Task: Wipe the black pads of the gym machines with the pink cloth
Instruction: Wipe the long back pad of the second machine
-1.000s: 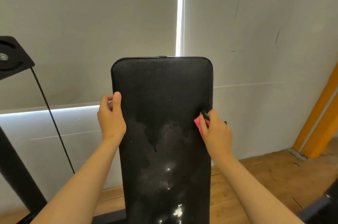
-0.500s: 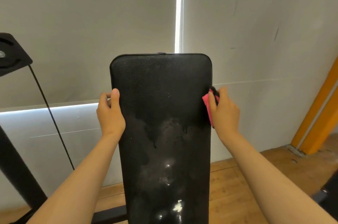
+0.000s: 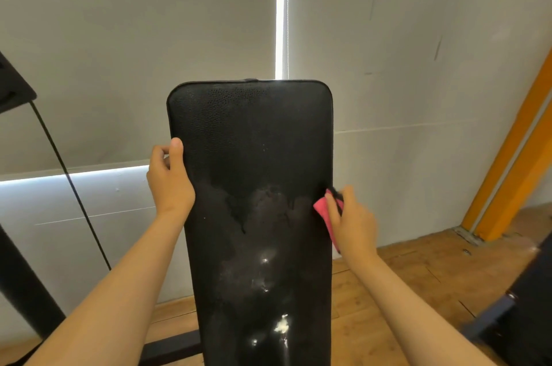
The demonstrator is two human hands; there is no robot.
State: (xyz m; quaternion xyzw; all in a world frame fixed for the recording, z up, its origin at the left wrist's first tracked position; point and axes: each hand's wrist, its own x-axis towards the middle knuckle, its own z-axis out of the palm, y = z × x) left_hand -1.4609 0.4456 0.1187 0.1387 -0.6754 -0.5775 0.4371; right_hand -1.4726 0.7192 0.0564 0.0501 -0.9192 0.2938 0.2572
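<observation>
partly damp black pad, white-flecked below

Watching from my remote station, I am seeing the black pad showing a pebbled, leather-like skin. Its upper part is lying matt, while its lower half is gleaming with glossy, whitish smears. The pink cloth is looking soft and matt against it. Behind, the grey blinds are hanging smooth and dull, the floor is showing warm wood planks, and the orange post is wearing smooth paint.
</observation>
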